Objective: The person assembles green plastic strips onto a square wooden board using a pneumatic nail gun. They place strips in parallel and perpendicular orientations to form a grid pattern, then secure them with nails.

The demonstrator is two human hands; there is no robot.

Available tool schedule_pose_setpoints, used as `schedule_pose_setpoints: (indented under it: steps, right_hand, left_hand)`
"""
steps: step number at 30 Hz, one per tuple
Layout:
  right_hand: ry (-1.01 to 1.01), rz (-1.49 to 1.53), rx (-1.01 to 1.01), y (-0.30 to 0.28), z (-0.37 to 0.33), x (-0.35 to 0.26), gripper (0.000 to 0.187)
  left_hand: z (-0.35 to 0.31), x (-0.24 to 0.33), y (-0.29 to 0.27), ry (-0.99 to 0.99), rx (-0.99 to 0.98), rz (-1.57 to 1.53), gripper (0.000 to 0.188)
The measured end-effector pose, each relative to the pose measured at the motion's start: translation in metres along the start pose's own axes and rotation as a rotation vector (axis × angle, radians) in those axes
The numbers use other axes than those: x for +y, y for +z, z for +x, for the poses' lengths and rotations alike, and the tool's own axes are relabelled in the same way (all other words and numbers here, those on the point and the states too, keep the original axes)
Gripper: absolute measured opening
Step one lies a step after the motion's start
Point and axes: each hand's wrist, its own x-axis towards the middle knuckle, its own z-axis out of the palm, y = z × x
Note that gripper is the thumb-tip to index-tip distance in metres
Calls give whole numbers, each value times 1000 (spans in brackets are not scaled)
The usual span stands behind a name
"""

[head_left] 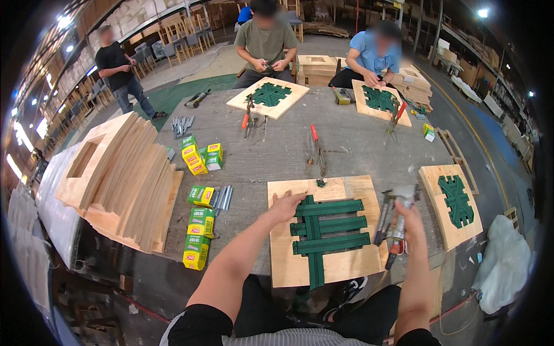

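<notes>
Your left hand (287, 206): open, palm down on board (282, 262), fingertips by far end of lengthwise strap (314, 254). Your right hand (412, 220): closed round staple gun (397, 226), beside board's right edge. Board: under left hand, left of right hand. Cross straps (340, 225): three, green, between your hands. Boxes (199, 221): green-yellow, left of left hand. Staples (222, 197): grey strips, beside boxes. Pliers (315, 144): red-handled, beyond both hands. Second board (440, 222): green-strapped, right of right hand. Panel stack (109, 179): wooden, far left of left hand.
</notes>
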Motion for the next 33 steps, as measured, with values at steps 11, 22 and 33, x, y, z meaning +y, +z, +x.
schedule_pose_setpoints:
  steps: [11,22,33]
  right_hand:
    - [-36,-576,-423,175,23,49,37]
    - [-24,-610,-408,201,16,61,41]
    - [-23,-567,-415,212,10,64,36]
  left_hand:
    - [-20,11,27,202,283,138,42]
    - [-19,1,31,199,342,137,42]
    - [-20,2,31,193,372,109,40]
